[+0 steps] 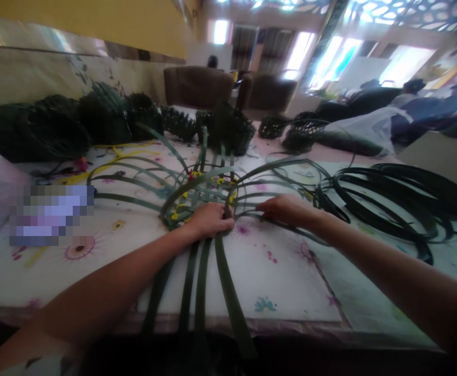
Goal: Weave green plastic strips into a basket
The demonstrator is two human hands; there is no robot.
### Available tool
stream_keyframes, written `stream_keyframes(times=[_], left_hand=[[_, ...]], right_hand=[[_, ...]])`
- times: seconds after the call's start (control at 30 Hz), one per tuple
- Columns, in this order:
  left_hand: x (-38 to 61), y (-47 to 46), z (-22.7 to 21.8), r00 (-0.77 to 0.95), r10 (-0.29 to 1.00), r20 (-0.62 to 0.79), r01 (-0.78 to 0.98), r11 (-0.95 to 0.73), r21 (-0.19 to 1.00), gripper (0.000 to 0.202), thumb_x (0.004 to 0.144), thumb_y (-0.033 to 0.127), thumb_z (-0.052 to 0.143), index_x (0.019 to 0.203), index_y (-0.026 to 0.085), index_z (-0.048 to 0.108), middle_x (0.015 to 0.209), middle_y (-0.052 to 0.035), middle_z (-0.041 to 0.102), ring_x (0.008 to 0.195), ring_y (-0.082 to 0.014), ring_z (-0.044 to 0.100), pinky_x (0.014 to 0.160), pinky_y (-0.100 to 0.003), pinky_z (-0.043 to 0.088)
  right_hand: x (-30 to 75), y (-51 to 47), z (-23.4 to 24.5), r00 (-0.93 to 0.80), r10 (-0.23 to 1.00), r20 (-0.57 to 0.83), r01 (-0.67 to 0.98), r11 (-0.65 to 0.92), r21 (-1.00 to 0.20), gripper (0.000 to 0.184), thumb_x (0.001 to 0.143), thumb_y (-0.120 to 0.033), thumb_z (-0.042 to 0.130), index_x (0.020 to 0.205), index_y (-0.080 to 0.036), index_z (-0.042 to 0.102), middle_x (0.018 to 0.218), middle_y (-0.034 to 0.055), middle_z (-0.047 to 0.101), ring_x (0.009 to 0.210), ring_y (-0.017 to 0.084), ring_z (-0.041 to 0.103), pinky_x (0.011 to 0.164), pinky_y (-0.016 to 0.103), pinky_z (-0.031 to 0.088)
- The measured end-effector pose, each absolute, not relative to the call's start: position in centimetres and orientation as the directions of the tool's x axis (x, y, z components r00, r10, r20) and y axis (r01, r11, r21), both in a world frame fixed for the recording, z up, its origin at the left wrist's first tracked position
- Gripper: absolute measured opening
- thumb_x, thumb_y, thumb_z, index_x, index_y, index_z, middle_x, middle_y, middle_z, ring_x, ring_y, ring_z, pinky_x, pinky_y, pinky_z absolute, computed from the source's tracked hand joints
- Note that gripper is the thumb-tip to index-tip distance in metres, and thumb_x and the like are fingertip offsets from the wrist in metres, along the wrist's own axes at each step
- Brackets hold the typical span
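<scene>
L hand (212, 219) is curled closed over the near R corner of the woven base (207, 196), thumb and fingers apparently clamped on the edge and a strip there; from my end that's the anchor. R hand (287, 210) is just beside it, fingers drawn nearly together at the side strips (252, 198); too blurred for me to tell a firm pinch from a light touch. The base lies mid-table on the flowered cover (275, 282), strips fanning out all round, w/ long near strips (228, 284) running over the table edge.

How I'd do it well: L pressure stays on the corner, b/c I doubt the small yellow ties (220, 181) alone would take a hard tug. R takes one strip at a time, close to the base, flat, no twist, and pulls it snug along its own line, not up. Forearm pref. clear of the near strips. The coil (416, 180) sits close by the R forearm, so a snag's poss.
</scene>
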State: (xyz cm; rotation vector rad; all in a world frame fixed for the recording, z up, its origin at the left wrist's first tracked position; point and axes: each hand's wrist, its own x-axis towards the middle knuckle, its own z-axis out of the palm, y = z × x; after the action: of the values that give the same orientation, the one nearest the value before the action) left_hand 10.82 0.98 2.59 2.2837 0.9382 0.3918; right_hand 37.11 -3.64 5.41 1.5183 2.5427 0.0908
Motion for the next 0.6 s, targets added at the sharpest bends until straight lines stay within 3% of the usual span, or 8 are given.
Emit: stream_keyframes(times=[0.13, 0.3, 0.43, 0.6], left_hand=[[10.9, 1.3, 2.7, 0.723, 0.690, 0.029, 0.504, -0.556, 0.661, 0.022, 0.075, 0.034, 0.060, 0.083, 0.020, 0.075, 0.073, 0.0008, 0.070, 0.068, -0.0165, 0.060, 0.060, -0.024, 0.038], [10.8, 1.3, 2.8, 0.741, 0.671, 0.035, 0.482, -0.567, 0.668, 0.022, 0.075, 0.033, 0.060, 0.083, 0.019, 0.074, 0.074, 0.0008, 0.070, 0.069, -0.0163, 0.060, 0.061, -0.024, 0.039], [10.7, 1.1, 2.9, 0.738, 0.673, 0.052, 0.474, -0.571, 0.670, 0.022, 0.075, 0.032, 0.059, 0.083, 0.019, 0.074, 0.072, 0.0009, 0.068, 0.067, -0.0156, 0.059, 0.060, -0.024, 0.039], [10.7, 1.1, 3.1, 0.737, 0.675, 0.030, 0.488, -0.563, 0.667, 0.023, 0.075, 0.034, 0.060, 0.084, 0.019, 0.074, 0.071, 0.0006, 0.067, 0.066, -0.0153, 0.057, 0.059, -0.024, 0.038]], right_hand=[[37.3, -4.9, 4.5, -0.574, 0.817, -0.048, 0.764, 0.556, 0.326, 0.053, 0.093, -0.015, 0.050, 0.144, -0.028, 0.050, 0.087, 0.0028, 0.071, 0.060, 0.012, 0.056, 0.052, 0.025, 0.024], [37.4, -4.7, 4.6, -0.615, 0.787, -0.035, 0.688, 0.559, 0.463, 0.058, 0.094, -0.011, 0.046, 0.149, -0.030, 0.043, 0.081, 0.0024, 0.066, 0.059, 0.013, 0.053, 0.051, 0.028, 0.020], [37.3, -4.6, 4.4, -0.622, 0.782, -0.023, 0.704, 0.573, 0.419, 0.058, 0.095, -0.012, 0.046, 0.150, -0.030, 0.042, 0.084, 0.0025, 0.065, 0.061, 0.013, 0.053, 0.053, 0.026, 0.025], [36.9, -3.9, 4.4, -0.749, 0.654, 0.110, 0.656, 0.707, 0.265, 0.050, 0.098, -0.014, 0.043, 0.145, -0.031, 0.050, 0.117, 0.0108, 0.061, 0.089, 0.018, 0.058, 0.070, 0.028, 0.043]])
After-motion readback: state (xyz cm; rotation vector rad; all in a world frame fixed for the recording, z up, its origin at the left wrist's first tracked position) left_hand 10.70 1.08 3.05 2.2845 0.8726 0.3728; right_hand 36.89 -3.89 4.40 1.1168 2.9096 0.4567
